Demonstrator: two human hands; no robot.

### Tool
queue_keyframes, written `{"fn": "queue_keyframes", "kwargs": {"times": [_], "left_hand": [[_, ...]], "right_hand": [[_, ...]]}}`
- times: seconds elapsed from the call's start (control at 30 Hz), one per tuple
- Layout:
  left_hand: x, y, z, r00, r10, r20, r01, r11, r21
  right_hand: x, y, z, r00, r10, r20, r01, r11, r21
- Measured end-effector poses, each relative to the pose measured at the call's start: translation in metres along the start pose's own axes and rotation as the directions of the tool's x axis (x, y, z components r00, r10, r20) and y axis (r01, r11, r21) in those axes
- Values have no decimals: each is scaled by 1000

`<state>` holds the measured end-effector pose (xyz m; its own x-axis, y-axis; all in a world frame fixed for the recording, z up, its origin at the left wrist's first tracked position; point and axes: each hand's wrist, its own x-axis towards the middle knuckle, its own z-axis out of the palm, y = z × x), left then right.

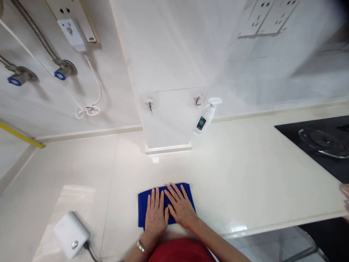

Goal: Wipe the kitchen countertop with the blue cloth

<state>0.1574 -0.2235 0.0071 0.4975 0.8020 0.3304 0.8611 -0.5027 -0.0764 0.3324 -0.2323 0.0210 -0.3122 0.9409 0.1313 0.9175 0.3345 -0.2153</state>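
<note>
A folded blue cloth (144, 203) lies on the cream countertop (245, 171) near its front edge. My left hand (155, 214) rests flat on the cloth with its fingers stretched out. My right hand (180, 206) lies flat beside it on the cloth, fingers spread and slightly overlapping the left. A bracelet shows on my left wrist. Neither hand grips anything.
A white spray bottle (206, 118) leans against a white pillar (167, 120) with two hooks. A white box with a cable (71, 234) sits front left. A black stove (321, 145) is at right. Valves and sockets hang on the wall. Someone's fingers (345, 194) show at the right edge.
</note>
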Motion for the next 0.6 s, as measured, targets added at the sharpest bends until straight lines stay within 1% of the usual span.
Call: {"fn": "queue_keyframes", "kwargs": {"times": [0.07,0.17,0.23,0.3,0.4,0.47,0.53,0.6], "left_hand": [[6,-2,0,1000,2,25,-1,1000,-30],[30,-11,7,998,-25,60,31,995,-94],[53,-20,17,995,-65,72,74,989,-130],[78,-31,31,992,-101,72,111,982,-151],[112,-49,51,992,-111,53,118,981,-154],[128,-59,59,994,-104,18,105,985,-140],[136,-65,60,995,-95,-23,92,988,-120],[130,-65,56,995,-81,-52,75,992,-100]], "right_hand": [[7,0,0,1000,23,18,-23,1000,-7],[32,4,2,997,66,35,-65,998,-14],[58,10,6,994,102,31,-102,995,-21],[86,20,11,991,135,13,-135,990,-31],[124,33,18,987,162,-12,-162,986,-39],[143,39,20,986,168,-19,-168,985,-31],[151,42,19,987,161,-25,-161,987,-15],[146,40,17,989,147,-34,-147,989,-1]]}}
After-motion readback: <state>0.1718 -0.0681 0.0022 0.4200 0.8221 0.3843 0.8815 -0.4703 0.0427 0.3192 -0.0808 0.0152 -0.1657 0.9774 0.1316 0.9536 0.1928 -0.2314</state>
